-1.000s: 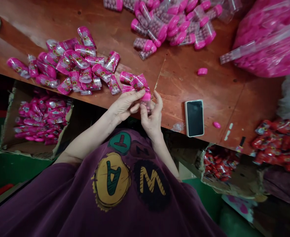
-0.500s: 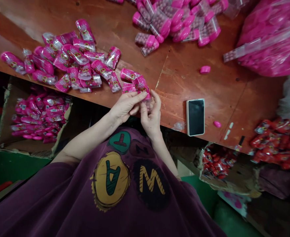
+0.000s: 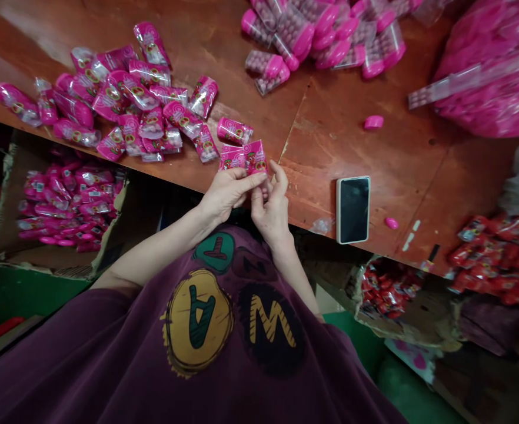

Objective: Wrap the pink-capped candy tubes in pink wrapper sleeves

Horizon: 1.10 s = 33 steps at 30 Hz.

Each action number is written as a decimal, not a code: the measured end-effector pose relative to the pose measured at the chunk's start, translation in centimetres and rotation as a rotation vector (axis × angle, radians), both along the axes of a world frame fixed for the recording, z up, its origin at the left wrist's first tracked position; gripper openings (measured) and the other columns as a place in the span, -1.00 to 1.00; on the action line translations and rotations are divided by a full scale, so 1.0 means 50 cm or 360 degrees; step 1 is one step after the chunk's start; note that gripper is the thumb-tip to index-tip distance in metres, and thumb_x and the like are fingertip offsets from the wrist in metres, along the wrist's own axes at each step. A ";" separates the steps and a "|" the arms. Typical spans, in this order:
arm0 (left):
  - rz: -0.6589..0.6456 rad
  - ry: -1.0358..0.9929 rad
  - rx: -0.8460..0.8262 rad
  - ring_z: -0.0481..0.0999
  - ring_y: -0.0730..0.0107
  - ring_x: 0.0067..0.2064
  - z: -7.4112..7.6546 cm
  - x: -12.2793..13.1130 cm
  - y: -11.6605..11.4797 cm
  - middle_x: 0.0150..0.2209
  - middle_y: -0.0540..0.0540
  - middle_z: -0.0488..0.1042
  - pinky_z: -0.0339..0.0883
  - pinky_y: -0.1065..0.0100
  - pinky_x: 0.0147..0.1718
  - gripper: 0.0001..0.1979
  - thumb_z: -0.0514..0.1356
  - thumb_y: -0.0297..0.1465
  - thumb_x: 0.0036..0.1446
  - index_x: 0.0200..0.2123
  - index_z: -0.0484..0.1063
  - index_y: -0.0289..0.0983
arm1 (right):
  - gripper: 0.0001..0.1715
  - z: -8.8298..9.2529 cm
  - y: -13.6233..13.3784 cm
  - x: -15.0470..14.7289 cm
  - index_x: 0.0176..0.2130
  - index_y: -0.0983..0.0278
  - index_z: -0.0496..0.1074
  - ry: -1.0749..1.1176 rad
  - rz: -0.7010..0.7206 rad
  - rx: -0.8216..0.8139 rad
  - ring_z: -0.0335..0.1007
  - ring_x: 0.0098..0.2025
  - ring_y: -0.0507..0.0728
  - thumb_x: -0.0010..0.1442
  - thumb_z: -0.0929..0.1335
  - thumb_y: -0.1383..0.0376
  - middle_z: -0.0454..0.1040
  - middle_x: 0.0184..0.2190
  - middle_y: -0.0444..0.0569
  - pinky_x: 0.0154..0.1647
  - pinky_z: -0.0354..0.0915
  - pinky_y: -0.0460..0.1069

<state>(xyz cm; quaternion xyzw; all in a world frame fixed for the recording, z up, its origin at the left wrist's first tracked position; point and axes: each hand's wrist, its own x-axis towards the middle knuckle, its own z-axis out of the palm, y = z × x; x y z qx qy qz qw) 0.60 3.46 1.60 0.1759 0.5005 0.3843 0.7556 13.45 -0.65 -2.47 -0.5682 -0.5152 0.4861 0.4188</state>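
In front of my body, at the table's near edge, both hands meet over a small clear bottle of pink candy balls (image 3: 265,188). My right hand (image 3: 273,215) is closed around the bottle. My left hand (image 3: 225,194) pinches at a pink printed sleeve (image 3: 255,154) at the bottle's far end; how far the sleeve covers the bottle is hidden by my fingers. Just beyond my left fingers lie another printed pink sleeve (image 3: 232,156) and a sleeved bottle (image 3: 235,130). Further left spreads a heap of sleeved pink bottles (image 3: 131,112).
Unsleeved candy bottles with pink caps (image 3: 295,35) lie at the back, beside a big pink bag (image 3: 484,76). A phone (image 3: 352,210), a loose pink cap (image 3: 373,122) and red packets (image 3: 498,253) are on the right. Below the edge stand cardboard boxes, one with pink packs (image 3: 69,203).
The pink sleeve between my hands has turned from slanted to more upright. My hands stay nearly in place, with a slight finger shift. The view has moved a little.
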 end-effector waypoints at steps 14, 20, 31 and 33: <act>-0.0346 -0.0208 0.0129 0.24 0.72 -0.70 -0.026 -0.007 -0.007 -0.54 0.01 0.46 -0.08 0.54 -0.75 -0.62 0.41 -0.15 0.27 -0.41 0.52 -0.34 | -0.41 0.008 0.012 0.013 0.20 -0.01 0.21 0.0717 -0.0045 -0.0381 -0.10 -0.68 -0.11 0.37 0.37 -0.20 0.29 -0.43 -0.29 -0.73 -0.03 -0.12; -0.0089 -0.0050 0.0091 0.13 0.74 -0.76 -0.010 -0.004 0.011 -0.63 0.06 0.42 -0.09 0.54 -0.73 -0.61 0.39 -0.18 0.30 -0.45 0.43 -0.30 | -0.20 -0.001 -0.005 0.032 0.38 -0.07 0.09 0.0521 0.0196 -0.0201 0.44 -0.41 0.04 0.34 0.41 -0.16 0.52 -0.17 -0.12 -0.34 0.52 0.04; -0.0081 0.0006 0.0145 0.21 0.68 -0.76 -0.017 0.005 -0.003 -0.69 0.03 0.40 -0.19 0.50 -0.74 -0.61 0.43 -0.21 0.26 -0.49 0.44 -0.30 | -0.44 -0.010 0.003 0.014 0.19 0.01 0.23 0.0451 0.0030 -0.0190 0.47 -0.40 0.05 0.37 0.41 -0.11 0.53 -0.25 -0.16 -0.32 0.49 0.04; -0.0073 0.0033 0.0157 0.17 0.70 -0.75 -0.008 -0.016 0.017 -0.68 0.04 0.39 -0.22 0.49 -0.74 -0.60 0.44 -0.20 0.25 -0.49 0.43 -0.30 | -0.43 -0.009 0.017 0.019 0.20 0.03 0.24 0.0431 0.0098 -0.0155 0.46 -0.41 0.04 0.37 0.41 -0.12 0.53 -0.27 -0.17 -0.30 0.49 0.04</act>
